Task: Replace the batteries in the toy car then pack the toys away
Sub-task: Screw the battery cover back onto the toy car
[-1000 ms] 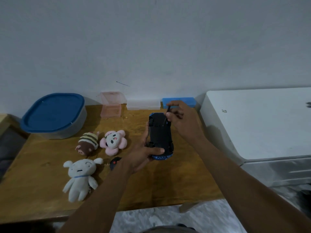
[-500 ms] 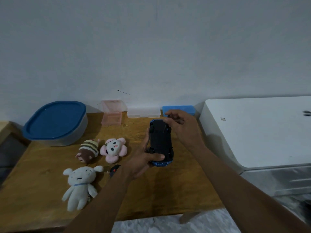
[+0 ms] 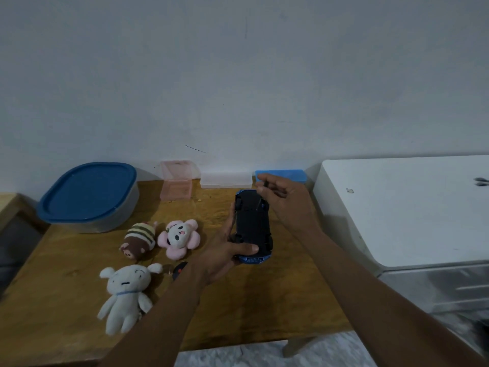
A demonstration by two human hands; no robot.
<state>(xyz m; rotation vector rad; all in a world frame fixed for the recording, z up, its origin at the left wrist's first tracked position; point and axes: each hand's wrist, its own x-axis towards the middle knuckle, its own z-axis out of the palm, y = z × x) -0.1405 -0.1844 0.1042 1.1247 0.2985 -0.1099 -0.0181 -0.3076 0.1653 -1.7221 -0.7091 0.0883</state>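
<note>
A blue toy car (image 3: 252,223) is held upside down above the wooden table (image 3: 264,313), its black underside facing up. My left hand (image 3: 225,251) grips it from the left and from below, thumb across the near end. My right hand (image 3: 280,200) is at the car's far end and pinches a small dark, thin object (image 3: 265,183) between thumb and fingers. On the table to the left lie three plush toys: a brown striped one (image 3: 139,238), a pink flower one (image 3: 178,238) and a white one (image 3: 127,292).
A blue-lidded container (image 3: 88,196) stands at the back left. Against the wall are a pink box (image 3: 176,184), a clear box (image 3: 226,180) and a blue box (image 3: 291,175). A small black and red object (image 3: 180,270) lies by my left wrist. A white cabinet (image 3: 410,207) borders the table's right.
The view has tilted up a little. My right hand has lifted slightly off the car's far end, still pinching the small dark object. My left hand keeps its grip.
</note>
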